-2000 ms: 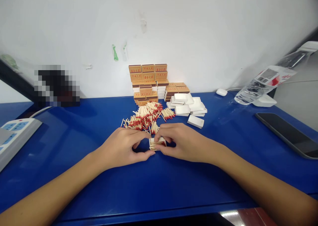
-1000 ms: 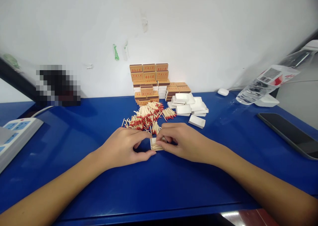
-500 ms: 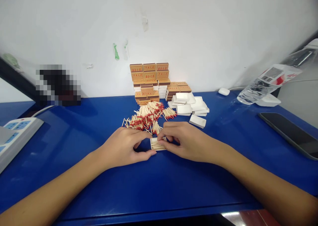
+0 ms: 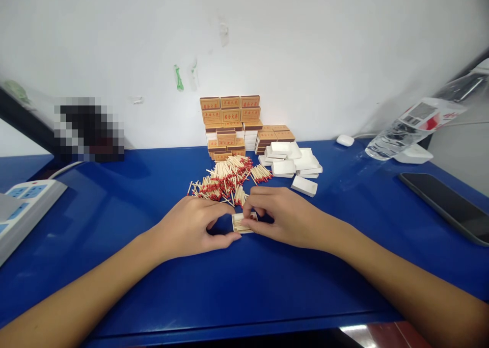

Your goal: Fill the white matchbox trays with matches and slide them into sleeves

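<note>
Head view: midway between the near and far edges of the worktop, just nearer than a match heap, the left hand pinches the left end of a white tray holding matchsticks, while the right hand curls its fingertips inside, their grip on any matchstick indeterminable.

I have both arms past the tabletop's near edge, left hand bowed into a C, right hand curled tighter.
</note>
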`<state>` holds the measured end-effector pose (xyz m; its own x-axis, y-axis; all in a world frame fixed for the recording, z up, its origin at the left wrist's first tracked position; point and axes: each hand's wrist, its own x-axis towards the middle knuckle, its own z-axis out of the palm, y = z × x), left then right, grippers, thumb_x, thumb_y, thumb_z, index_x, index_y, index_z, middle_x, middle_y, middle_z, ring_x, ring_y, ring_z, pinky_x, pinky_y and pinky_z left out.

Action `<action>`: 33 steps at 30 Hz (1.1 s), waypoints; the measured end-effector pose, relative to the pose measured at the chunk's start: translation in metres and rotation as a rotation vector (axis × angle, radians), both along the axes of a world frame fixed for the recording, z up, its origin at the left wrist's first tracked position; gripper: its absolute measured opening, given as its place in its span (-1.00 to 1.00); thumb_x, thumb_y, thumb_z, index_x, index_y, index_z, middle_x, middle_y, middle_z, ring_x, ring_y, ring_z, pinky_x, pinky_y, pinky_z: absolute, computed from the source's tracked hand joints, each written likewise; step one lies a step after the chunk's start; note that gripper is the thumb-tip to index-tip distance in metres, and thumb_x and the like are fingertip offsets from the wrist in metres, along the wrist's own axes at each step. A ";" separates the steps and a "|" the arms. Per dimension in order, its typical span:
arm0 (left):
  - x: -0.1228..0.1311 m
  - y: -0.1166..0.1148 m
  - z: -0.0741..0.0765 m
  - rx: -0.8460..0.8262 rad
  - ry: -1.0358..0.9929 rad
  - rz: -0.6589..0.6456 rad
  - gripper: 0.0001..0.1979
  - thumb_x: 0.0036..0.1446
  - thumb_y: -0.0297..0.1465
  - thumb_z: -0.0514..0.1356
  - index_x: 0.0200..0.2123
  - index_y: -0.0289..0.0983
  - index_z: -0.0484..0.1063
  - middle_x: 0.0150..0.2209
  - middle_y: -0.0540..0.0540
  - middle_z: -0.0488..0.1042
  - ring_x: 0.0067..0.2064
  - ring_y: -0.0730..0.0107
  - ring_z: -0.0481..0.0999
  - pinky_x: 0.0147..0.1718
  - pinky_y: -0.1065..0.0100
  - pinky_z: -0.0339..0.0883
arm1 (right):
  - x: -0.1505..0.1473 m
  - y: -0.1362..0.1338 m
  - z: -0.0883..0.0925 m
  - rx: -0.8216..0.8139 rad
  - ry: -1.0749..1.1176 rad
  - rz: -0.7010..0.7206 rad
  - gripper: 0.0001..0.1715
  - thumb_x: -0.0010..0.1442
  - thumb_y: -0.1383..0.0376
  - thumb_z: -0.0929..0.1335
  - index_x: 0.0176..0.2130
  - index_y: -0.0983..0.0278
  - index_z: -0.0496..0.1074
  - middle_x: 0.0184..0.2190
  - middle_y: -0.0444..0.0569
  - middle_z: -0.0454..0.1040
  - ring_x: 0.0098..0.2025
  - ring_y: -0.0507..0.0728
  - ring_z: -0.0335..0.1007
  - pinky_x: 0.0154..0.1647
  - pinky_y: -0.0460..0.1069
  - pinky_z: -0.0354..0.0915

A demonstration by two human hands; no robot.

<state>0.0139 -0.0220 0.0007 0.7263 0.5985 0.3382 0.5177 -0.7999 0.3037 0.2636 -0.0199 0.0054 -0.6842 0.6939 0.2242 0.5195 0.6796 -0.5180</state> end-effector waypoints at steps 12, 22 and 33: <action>0.001 0.001 0.001 -0.025 0.023 0.011 -0.73 0.22 -0.18 0.33 -0.12 -0.22 0.59 -0.53 0.12 0.46 -0.54 0.53 0.43 -0.51 0.45 0.23 | 0.002 0.001 0.002 -0.010 -0.021 -0.013 -0.88 0.29 0.28 0.44 -0.30 0.27 0.49 -0.36 -0.16 0.38 -0.38 -0.02 0.27 -0.35 -0.08 0.15; -0.001 0.001 -0.001 -0.013 0.029 0.011 -0.72 0.21 -0.19 0.34 -0.08 -0.21 0.58 -0.51 0.13 0.47 -0.53 0.54 0.43 -0.50 0.44 0.23 | 0.001 0.002 -0.002 0.078 0.047 -0.062 -0.88 0.34 0.32 0.38 -0.29 0.27 0.46 -0.44 -0.18 0.31 -0.42 -0.01 0.22 -0.37 -0.07 0.12; 0.000 0.000 -0.001 -0.025 0.015 -0.012 -0.72 0.22 -0.20 0.34 -0.08 -0.22 0.58 -0.52 0.13 0.46 -0.54 0.54 0.42 -0.50 0.44 0.22 | -0.005 0.017 -0.007 0.008 -0.001 -0.480 -0.73 0.20 0.10 0.43 -0.38 0.25 0.48 -0.51 -0.15 0.38 -0.46 0.04 0.24 -0.43 -0.01 0.09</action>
<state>0.0143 -0.0221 -0.0006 0.7385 0.5976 0.3124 0.5126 -0.7985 0.3158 0.2591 -0.0030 -0.0015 -0.2874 0.9297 0.2302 0.7760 0.3669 -0.5130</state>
